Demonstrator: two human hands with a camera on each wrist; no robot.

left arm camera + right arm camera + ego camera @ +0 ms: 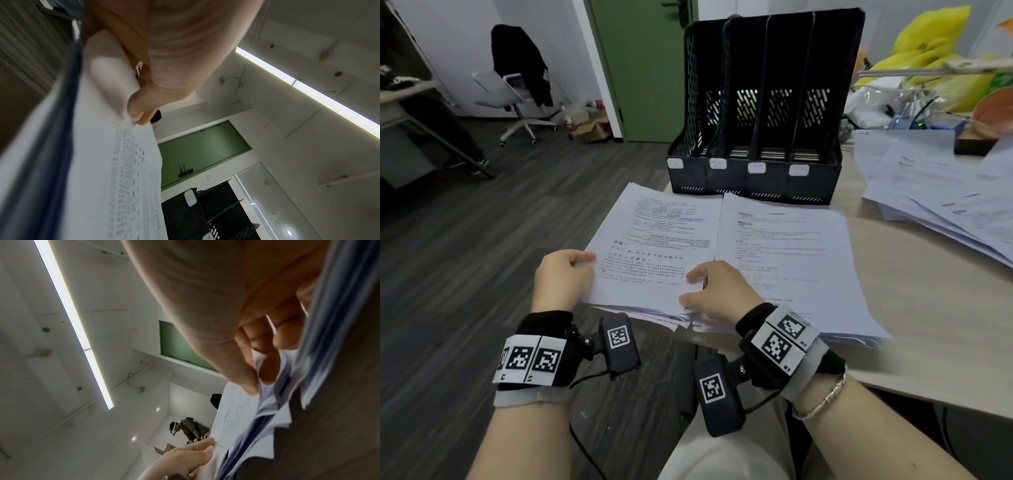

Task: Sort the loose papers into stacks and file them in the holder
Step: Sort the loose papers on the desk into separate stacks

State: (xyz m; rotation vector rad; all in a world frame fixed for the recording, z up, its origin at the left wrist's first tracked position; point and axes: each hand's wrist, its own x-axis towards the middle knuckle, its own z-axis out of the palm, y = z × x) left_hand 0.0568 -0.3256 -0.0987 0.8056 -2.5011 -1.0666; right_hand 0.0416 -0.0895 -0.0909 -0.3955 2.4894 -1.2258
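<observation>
Holding one pile of papers [650,246] by its near corners, the left hand [561,277] and the right hand [714,291] pinch it, thumbs on top. A second pile [791,260] lies at its 3 o'clock. The black holder [756,113] stands at 12 o'clock on the table [928,308].

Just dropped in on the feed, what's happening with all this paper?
A person is sorting papers at a desk. Both hands hold the left stack by its near edge: the left hand grips its left side, the right hand pinches sheets at its right corner. A second stack lies beside it on the right, and a loose spread of papers sits farther right. The black file holder behind the stacks looks empty in all four slots, so nothing is filed yet.
</observation>
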